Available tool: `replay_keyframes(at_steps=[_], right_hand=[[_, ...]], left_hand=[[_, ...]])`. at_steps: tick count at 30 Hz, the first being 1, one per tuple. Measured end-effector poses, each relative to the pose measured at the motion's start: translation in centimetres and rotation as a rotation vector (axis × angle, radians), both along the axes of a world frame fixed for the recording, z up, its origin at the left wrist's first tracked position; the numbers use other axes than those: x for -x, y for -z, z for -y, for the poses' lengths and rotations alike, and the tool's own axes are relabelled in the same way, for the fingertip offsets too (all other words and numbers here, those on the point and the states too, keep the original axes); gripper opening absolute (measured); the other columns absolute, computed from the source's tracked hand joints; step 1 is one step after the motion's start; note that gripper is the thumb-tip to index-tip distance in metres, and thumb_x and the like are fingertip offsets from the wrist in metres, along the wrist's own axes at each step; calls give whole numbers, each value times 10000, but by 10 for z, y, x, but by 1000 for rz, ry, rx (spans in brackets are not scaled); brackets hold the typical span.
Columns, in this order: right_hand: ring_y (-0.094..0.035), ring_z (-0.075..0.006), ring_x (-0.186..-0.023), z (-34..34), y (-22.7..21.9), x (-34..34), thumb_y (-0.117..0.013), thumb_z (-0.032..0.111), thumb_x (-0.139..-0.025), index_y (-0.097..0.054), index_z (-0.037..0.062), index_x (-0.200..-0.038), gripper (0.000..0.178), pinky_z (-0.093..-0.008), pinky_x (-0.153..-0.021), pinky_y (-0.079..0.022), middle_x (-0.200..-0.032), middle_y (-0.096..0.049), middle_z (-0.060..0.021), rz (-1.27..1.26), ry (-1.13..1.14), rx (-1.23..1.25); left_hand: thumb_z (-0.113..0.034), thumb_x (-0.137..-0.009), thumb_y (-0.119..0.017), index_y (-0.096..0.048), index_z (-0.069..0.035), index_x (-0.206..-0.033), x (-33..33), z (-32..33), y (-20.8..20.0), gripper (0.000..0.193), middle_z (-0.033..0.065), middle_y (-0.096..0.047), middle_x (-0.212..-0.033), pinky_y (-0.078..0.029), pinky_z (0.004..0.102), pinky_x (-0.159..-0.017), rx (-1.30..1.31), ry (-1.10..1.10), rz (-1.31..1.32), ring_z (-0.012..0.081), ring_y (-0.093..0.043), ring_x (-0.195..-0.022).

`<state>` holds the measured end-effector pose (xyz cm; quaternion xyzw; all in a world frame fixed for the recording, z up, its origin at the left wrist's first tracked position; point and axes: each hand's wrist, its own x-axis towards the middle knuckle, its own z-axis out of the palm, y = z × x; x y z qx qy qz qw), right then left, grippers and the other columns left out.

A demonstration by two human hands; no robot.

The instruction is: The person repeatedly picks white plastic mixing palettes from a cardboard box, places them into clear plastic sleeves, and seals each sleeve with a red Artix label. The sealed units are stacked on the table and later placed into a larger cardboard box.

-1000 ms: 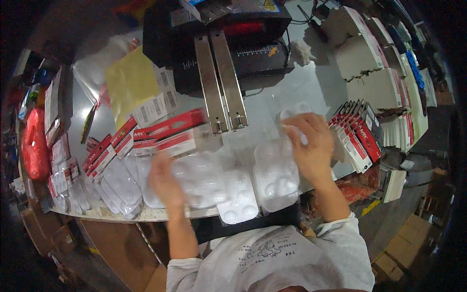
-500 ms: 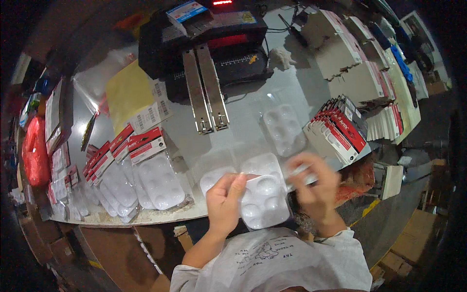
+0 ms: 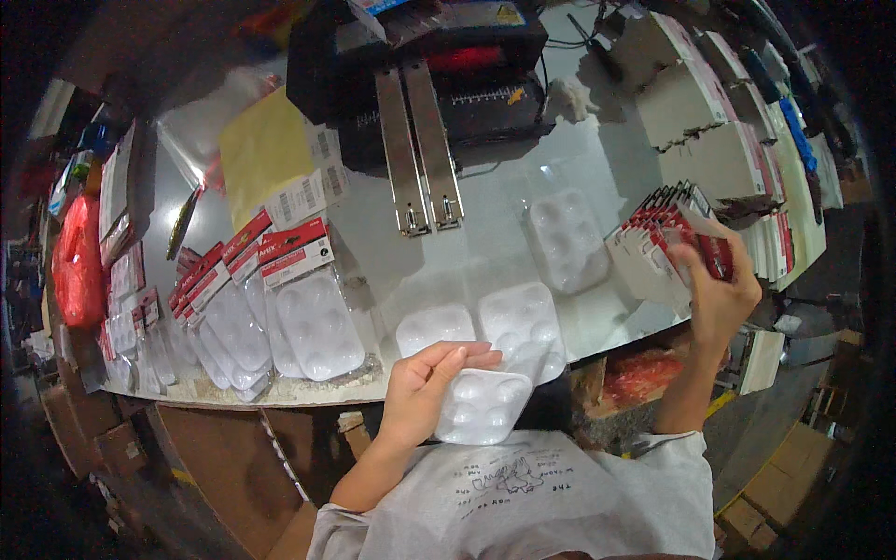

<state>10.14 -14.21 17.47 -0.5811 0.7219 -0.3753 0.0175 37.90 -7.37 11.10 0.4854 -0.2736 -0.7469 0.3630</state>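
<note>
My left hand is closed on the upper edge of a white plastic paint palette with round wells, held just off the table's front edge. Whether this palette is in a clear bag I cannot tell. My right hand is at the right, its thumb and fingers closed round a red header card at the end of a fanned stack of header cards. Just beyond the held palette lie two more white palettes, one to the left and one to the right. Another palette lies farther back.
Bagged palettes with red header cards overlap at the left. A black machine with two metal rails stands at the back. Tall stacks of cards rise at the right. A yellow sheet and a red bag are farther left.
My right hand has moved from beside the held palette out to the header cards at the right. My left hand has drawn its palette slightly lower, nearer my body. The view has shifted a little.
</note>
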Motion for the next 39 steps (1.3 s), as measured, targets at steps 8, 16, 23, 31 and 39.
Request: replay_keyframes(at_steps=[8,16,23,31,39], right_hand=[[-596,-189,-597,3,32,-109,-726,203,-719,-643,9,-810,230,-293,-560,-455,-698,-624,-111,227,-783,-383],[-562,-206,-472,10,44,-113,-736,258,-706,-595,58,-687,246,-312,-427,-427,-586,-573,-65,177,-907,-153],[-577,-187,-500,15,48,-114,-743,207,-696,-610,19,-777,243,-275,-450,-432,-653,-613,-64,95,-1026,-36],[-589,-122,-543,4,41,-83,-665,195,-792,-683,27,-804,170,-252,-498,-454,-708,-644,-83,677,-748,-944],[-580,-94,-558,-8,52,-85,-582,85,-838,-655,-27,-846,134,-236,-483,-465,-681,-623,-55,1038,-724,-955]], left_hand=[[-131,-898,-530,-615,4,-944,0,-5,-10,166,64,-685,-822,-429,194,-579,343,-45,539,45,-537,-628],[-147,-877,-575,-618,-8,-874,-7,0,3,145,9,-586,-602,-369,198,-482,303,-111,459,32,-452,-529],[-149,-879,-577,-633,-12,-866,-8,0,-1,148,-2,-539,-564,-346,213,-459,398,-131,551,33,-415,-509],[-164,-918,-518,-628,51,-898,-10,6,9,243,15,-614,-774,-385,187,-637,335,-448,411,52,-478,-697],[-190,-930,-498,-601,36,-851,-13,4,14,261,4,-579,-740,-383,190,-644,343,-495,463,52,-459,-694]])
